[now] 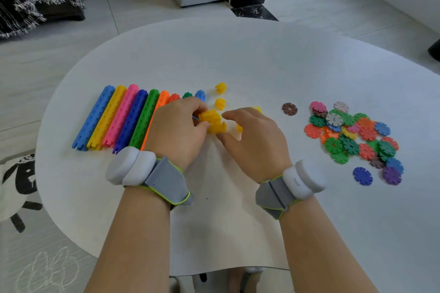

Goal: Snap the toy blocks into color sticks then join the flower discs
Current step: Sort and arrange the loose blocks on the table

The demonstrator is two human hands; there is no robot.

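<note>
We have both grips on the short yellow stick (213,122), mid surface (238,54). Left grip (176,131): fingers curled round the stick's left end. Right grip (254,143): thumb and forefinger pinch its right end. We can't tell if the stick touches the surface.

Two loose yellow blocks (221,87) lie just beyond the hands. A third yellow block (257,109) peeks out behind the right grip.

Left side: finished sticks (121,115) lie side by side in a row. Those nearest the left grip are partly hidden by it.

Right side: pile of mixed-colour flower discs (352,133), well apart from the hands. A brown disc (289,108) lies alone between pile and hands. A blue disc (362,175) lies alone on the pile's near side.

Grey wristbands (166,181) on both wrists.
</note>
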